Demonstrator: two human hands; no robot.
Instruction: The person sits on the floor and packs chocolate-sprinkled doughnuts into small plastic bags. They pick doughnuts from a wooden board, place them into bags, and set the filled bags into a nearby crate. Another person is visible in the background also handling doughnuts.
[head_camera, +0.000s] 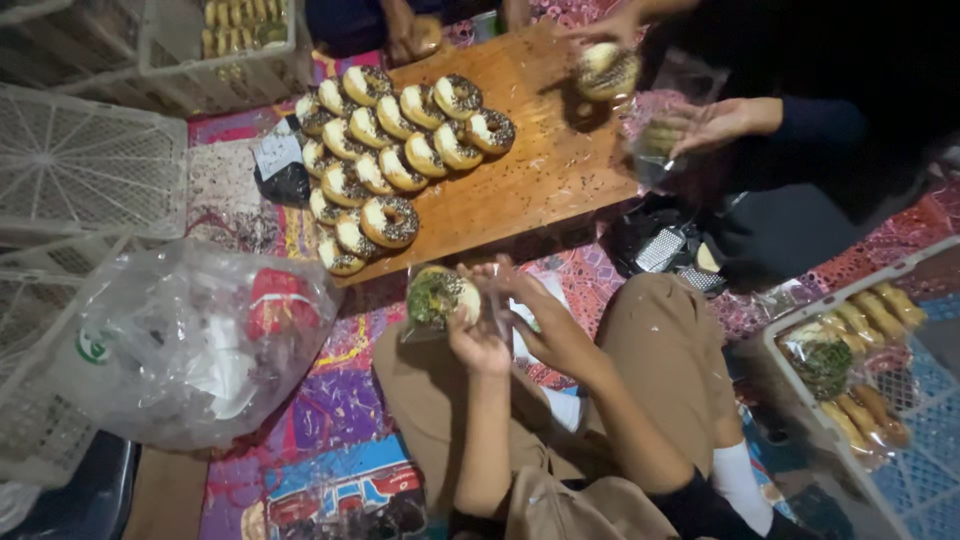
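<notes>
My left hand (477, 338) holds a clear plastic wrapper with a green-topped doughnut (437, 295) inside it, just below the near edge of the wooden board (545, 180). My right hand (545, 318) grips the same wrapper from the right, fingers spread along its open side. Several sprinkle-topped doughnuts (390, 150) lie in rows on the left half of the board. Both hands hover above my lap, over tan trousers.
Another person's hands (700, 125) across the board hold a doughnut and a wrapper. A white crate of wrapped doughnuts (860, 370) stands at right. A large clear plastic bag (190, 340) lies at left beside white baskets (85, 165). A patterned mat covers the floor.
</notes>
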